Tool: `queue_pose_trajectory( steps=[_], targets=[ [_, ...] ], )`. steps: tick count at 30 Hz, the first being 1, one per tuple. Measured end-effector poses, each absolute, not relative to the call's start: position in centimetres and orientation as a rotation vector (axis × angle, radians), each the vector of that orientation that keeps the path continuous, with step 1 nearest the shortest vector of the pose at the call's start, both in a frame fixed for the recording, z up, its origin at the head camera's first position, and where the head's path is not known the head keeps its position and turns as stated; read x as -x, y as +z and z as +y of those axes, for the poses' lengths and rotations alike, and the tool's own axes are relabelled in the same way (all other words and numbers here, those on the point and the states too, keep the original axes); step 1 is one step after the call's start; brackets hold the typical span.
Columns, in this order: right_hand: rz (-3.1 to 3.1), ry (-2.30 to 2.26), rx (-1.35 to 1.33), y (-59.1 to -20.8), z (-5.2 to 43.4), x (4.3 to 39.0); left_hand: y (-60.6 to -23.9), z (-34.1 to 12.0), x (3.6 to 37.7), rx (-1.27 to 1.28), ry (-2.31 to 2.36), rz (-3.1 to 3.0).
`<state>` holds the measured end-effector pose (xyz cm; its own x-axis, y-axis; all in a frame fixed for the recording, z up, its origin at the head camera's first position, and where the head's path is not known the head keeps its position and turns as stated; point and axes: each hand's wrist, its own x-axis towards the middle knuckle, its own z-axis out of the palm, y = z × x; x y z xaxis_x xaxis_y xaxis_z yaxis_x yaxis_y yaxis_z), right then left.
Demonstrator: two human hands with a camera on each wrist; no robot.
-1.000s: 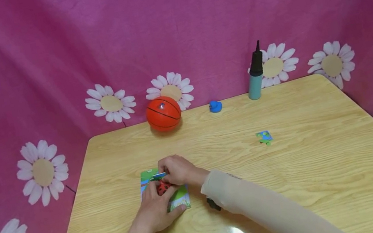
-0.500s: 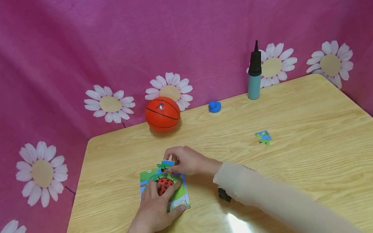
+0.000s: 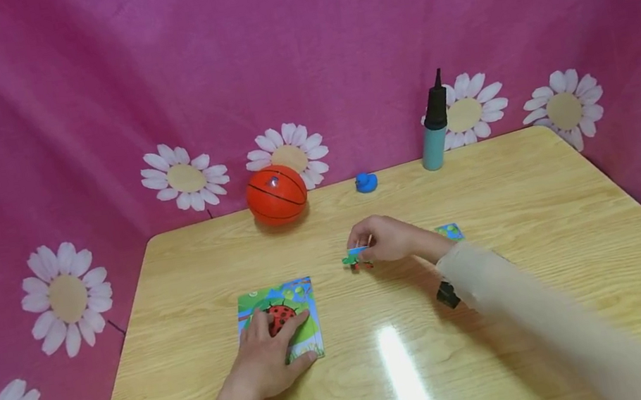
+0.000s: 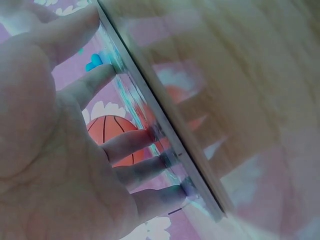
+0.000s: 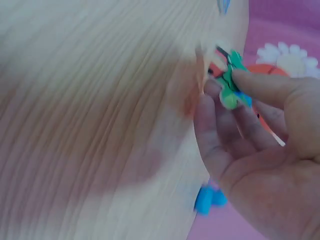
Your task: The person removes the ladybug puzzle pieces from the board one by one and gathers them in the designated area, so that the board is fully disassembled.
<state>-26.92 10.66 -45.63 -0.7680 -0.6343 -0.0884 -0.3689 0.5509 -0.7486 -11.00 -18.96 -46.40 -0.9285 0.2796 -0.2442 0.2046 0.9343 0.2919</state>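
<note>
A ladybird jigsaw board [image 3: 286,299] lies on the wooden table [image 3: 513,195] at the front left. My left hand [image 3: 268,359] rests flat on it with straight fingers, which press along the board's edge [image 4: 165,135] in the left wrist view. My right hand [image 3: 382,240] hovers over the table's middle and pinches a green and blue puzzle piece [image 3: 358,258], seen close between thumb and fingers as puzzle piece [image 5: 231,82]. A second loose puzzle piece [image 3: 450,231] lies just right of that hand.
An orange basketball [image 3: 277,195], a small blue duck [image 3: 365,182] and a teal air pump [image 3: 434,133] stand along the table's far edge. Pink cloth with daisies surrounds the table on three sides.
My right hand lifted a piece off the board's top right corner and carried it right, to the table's middle. The left hand stayed on the board.
</note>
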Motion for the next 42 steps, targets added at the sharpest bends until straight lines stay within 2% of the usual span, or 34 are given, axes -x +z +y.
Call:
queue_pose_trajectory(
  steps=[7, 14, 23, 42],
  targets=[
    [2.444, -0.965, 0.819, -45.8, 16.0, 27.7, -46.2, -18.9, 11.2, -0.371, 0.372, 2.81],
    [2.524, -0.79, 0.767, -45.6, 18.5, 27.9, -46.7, -19.1, 11.4, -0.384, 0.379, 2.82],
    [2.59, -0.713, 0.709, -45.8, 18.9, 27.9, -47.7, -19.4, 11.4, -0.405, 0.393, 2.843],
    [2.593, -0.697, 0.69, -46.3, 18.4, 28.0, -46.8, -19.1, 11.1, -0.364, 0.358, 2.794]
  ],
)
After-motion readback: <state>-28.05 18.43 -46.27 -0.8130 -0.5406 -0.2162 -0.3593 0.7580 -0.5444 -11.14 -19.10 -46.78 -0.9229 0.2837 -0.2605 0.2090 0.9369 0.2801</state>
